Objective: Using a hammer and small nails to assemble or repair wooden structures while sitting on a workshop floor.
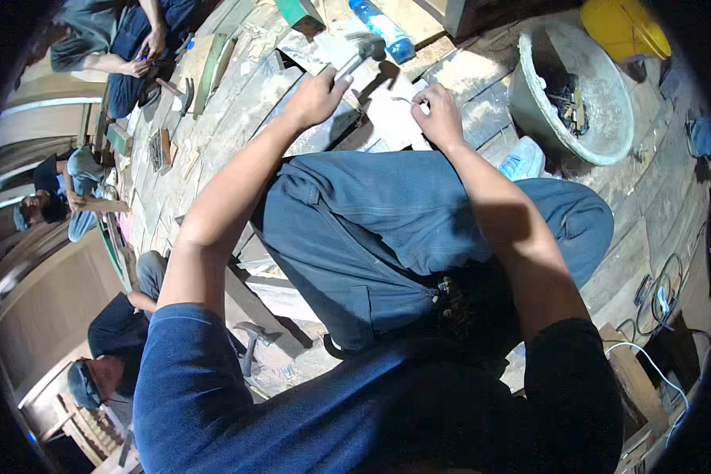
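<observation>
My left hand (pixel 316 98) is closed around the handle of a hammer (pixel 365 47), whose dark metal head points away from me, above pale boards. To its right, my right hand (pixel 439 116) is closed in a pinch. A thin dark sliver shows at its fingertips, too small to name. Beneath both hands lies a white sheet or flat piece (pixel 393 118) over dark-edged wooden pieces. My legs are folded in front of me, and a pale blue shoe (pixel 523 159) shows beside my right knee.
A clear bottle with blue liquid (pixel 383 30) and a green block (pixel 299 13) lie ahead. At right stand a dirty white bucket (pixel 618 130) and a yellow container (pixel 626 30). Cables (pixel 665 294) lie lower right. More hammers (pixel 186 95) and several people (pixel 95 332) are at left.
</observation>
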`<state>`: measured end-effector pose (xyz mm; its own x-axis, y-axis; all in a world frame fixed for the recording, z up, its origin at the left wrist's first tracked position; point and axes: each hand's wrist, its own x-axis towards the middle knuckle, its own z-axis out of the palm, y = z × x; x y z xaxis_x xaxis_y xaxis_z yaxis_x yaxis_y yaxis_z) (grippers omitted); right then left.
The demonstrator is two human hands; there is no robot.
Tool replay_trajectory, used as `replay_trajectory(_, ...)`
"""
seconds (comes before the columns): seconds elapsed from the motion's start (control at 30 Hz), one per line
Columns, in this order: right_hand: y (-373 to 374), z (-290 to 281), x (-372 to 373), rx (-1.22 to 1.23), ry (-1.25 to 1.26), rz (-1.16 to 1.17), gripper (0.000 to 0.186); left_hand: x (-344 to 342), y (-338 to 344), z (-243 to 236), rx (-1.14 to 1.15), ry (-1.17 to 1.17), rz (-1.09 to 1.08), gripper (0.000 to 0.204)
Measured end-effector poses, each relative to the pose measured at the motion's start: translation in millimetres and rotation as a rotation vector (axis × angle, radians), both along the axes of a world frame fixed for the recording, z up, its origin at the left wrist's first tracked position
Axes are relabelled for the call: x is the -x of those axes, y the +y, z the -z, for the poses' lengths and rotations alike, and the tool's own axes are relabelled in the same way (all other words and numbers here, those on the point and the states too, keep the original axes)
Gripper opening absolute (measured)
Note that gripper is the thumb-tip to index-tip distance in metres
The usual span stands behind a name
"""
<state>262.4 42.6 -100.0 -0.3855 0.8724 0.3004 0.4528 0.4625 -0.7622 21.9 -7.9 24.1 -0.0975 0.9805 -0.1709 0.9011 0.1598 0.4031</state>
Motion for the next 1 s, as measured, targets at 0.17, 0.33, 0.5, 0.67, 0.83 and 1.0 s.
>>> replay_trajectory(0.17,7,-9,-1,0.010,0.044,0.035,0.010,2,-1,7,0.287,0.197,0.186,0.040)
replay_trajectory(0.33,3,-27,-17,0.236,0.273,0.151,0.013,-17,1,22,0.371,0.188,0.328,0.027)
replay_trajectory(0.5,-6,-50,-16,0.167,0.313,0.184,0.019,8,-3,54,0.409,-0.058,0.398,0.041)
replay_trajectory(0.67,-9,-61,-18,0.114,0.268,0.067,0.019,22,1,66,0.354,-0.128,0.416,0.046)
replay_trajectory(0.83,-19,-55,-38,0.150,0.160,-0.023,0.014,21,3,28,0.127,-0.023,0.224,0.058)
replay_trajectory(1.0,-22,-47,-61,0.163,0.078,-0.004,0.016,43,-30,-20,-0.103,-0.865,-0.428,0.042)
